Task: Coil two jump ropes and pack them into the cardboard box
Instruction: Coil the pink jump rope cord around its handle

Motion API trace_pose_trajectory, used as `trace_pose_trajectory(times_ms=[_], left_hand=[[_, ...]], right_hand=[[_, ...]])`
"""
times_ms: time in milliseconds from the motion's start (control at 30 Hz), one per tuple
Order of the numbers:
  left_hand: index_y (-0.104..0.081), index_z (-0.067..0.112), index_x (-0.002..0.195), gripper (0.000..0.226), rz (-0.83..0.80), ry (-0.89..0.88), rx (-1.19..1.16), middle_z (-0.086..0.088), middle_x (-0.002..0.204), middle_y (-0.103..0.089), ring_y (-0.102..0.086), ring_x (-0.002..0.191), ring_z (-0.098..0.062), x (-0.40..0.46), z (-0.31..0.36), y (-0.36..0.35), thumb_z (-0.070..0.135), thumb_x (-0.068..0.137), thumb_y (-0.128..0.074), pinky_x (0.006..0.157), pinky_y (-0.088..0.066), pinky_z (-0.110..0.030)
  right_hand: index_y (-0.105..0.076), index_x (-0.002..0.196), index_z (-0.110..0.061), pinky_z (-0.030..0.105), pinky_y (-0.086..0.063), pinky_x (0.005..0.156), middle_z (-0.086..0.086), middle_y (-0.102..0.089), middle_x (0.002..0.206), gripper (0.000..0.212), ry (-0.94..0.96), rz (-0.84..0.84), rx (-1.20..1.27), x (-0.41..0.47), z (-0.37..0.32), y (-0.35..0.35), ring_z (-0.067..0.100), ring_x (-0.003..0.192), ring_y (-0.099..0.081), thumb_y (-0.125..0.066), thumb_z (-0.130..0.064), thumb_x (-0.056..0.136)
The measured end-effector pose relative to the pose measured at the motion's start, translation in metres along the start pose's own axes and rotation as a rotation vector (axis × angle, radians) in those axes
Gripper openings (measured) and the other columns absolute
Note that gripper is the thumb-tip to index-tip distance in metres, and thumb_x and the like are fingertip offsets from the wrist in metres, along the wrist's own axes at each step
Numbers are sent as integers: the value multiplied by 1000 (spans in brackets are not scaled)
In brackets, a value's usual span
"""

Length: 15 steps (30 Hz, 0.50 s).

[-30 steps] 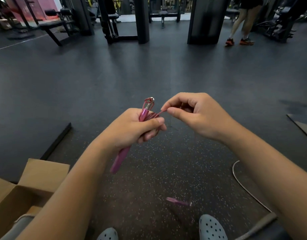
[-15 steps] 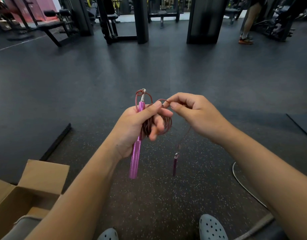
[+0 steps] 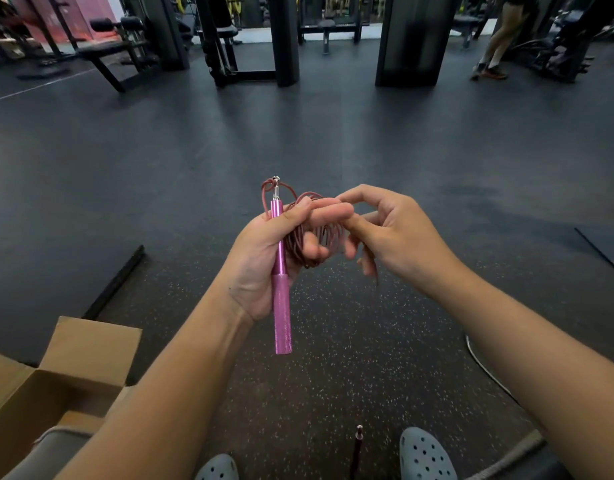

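While the left hand (image 3: 264, 251) grips the pink handle (image 3: 282, 271) upright with the coiled cord (image 3: 319, 233) looped over its fingers, the right hand (image 3: 385, 233), just right of the handle, pinches the loose cord end with curled fingers. Below the handle, a second handle (image 3: 356, 448) dangles between the shoes. Judged progress: first rope nearly coiled, nothing visibly packed. Left of the handle the cardboard box (image 3: 90, 344) stands open; a grey rope (image 3: 485, 368) lies lower right.

Bare forearms, no sleeves; grey perforated clogs (image 3: 425, 457); grey trouser leg (image 3: 52, 452).
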<state>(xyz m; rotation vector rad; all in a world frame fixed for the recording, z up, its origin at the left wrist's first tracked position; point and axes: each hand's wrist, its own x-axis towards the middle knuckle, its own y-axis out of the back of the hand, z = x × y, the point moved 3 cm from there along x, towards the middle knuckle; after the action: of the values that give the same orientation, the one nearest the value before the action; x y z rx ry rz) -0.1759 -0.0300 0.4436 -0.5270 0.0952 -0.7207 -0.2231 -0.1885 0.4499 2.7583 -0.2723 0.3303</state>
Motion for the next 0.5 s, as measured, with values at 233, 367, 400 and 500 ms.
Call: trace_pose_trajectory(times_ms=[233,367,400,500], left_hand=[[-69,-1,98,36,17,-27,-71,11,47,-42,-27,31,-3,0,1,-9,28,102,-49,39,-30,-16],[-73,8,76,39,49,-30,-107,11,38,-36,-35,30,-3,-4,5,-16,31,99,-52,41,-33,-18],[-74,8,76,37,52,-31,-160,11,41,-43,-46,35,-3,-4,8,-19,29,98,-52,44,-41,-19],[-77,2,89,31,24,-71,-342,2,70,-74,-74,63,-9,-3,16,-25,22,93,-53,65,-61,-24]], right_hand=[[-57,90,-9,26,-30,47,7,-52,59,23,46,136,33,2,1,3,19,52,-37,-69,-28,96],[-63,99,-12,18,-41,57,-11,-64,68,7,31,59,58,0,2,2,5,59,-50,-59,-6,100],[-63,101,-13,21,-44,57,-10,-66,69,11,28,24,76,-1,3,0,8,59,-51,-58,-3,100],[-58,101,-9,40,-51,61,7,-72,71,1,-43,-59,156,-5,6,-8,28,59,-56,-58,-9,101]])
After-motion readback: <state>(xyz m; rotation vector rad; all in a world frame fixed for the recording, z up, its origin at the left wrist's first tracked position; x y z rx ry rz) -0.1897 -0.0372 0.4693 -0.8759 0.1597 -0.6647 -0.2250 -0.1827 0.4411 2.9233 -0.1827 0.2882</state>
